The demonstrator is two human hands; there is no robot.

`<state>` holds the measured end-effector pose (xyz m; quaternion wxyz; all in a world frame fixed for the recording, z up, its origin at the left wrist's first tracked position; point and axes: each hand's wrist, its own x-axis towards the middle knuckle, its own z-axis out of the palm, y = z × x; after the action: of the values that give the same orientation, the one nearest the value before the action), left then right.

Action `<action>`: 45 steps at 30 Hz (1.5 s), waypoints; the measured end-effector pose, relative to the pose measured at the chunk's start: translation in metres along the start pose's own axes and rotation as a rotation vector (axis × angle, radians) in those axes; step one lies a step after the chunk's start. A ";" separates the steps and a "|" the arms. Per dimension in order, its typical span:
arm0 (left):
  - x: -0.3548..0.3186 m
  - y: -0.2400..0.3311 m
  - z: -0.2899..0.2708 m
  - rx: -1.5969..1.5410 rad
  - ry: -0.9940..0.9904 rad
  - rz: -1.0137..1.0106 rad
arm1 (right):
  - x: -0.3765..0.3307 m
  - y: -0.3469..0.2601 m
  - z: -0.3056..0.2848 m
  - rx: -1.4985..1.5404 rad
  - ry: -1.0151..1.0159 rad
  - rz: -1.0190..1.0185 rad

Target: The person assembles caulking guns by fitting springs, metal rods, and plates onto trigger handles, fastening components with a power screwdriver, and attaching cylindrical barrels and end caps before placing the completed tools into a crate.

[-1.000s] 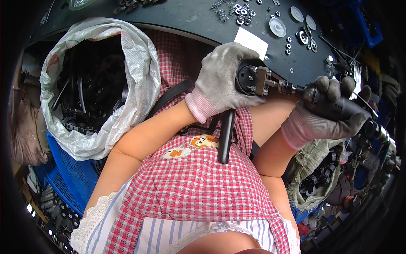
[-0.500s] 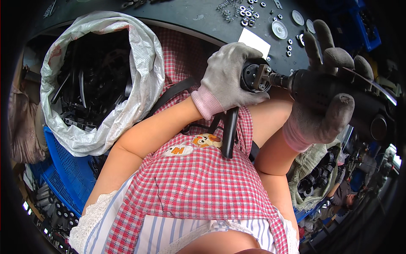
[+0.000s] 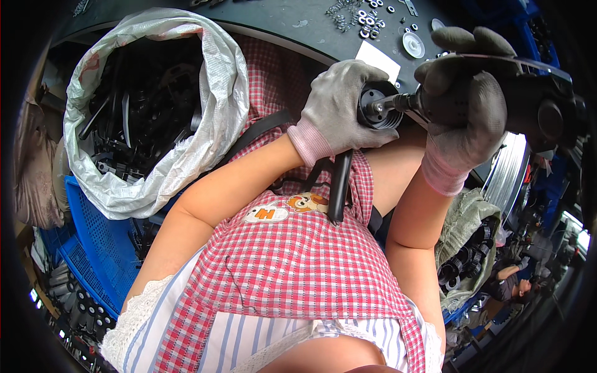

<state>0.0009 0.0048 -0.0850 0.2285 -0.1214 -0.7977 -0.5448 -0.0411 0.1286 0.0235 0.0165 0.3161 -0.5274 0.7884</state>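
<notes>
Dark workbench (image 3: 280, 25) up top is littered with washers (image 3: 367, 12). Our left hand (image 3: 339, 102) grips the black round part (image 3: 376, 105); our right hand (image 3: 463, 105), fingers spread a moment ago, now wraps the power screwdriver (image 3: 528, 99), bit seated, so we're probably fastening.

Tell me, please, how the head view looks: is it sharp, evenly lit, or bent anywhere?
Head view: sharp at the centre, where the left hand grips the black part; daylight is even, the corners fall black; the table edge bends from fisheye distortion; the power tool looks dark.
</notes>
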 end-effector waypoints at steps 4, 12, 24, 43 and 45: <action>0.001 -0.003 -0.001 0.012 0.003 -0.013 | 0.005 0.005 -0.001 -0.454 0.213 0.051; 0.004 -0.002 0.000 0.009 -0.005 0.000 | 0.011 0.004 0.002 -0.005 -0.067 0.010; -0.007 -0.007 0.003 -0.008 0.016 0.005 | 0.024 -0.038 -0.114 -0.823 0.406 0.438; -0.089 -0.127 0.026 -0.347 0.150 -0.480 | -0.101 0.023 -0.045 -0.682 0.243 0.695; -0.102 -0.171 0.038 -0.221 -0.062 -0.706 | -0.138 0.038 -0.024 -0.192 -0.046 1.029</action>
<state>0.0048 -0.0189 -0.2867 -0.0123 0.1207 -0.7334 -0.6689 0.0443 0.1747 -0.0851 -0.3557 0.0306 -0.6847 0.6354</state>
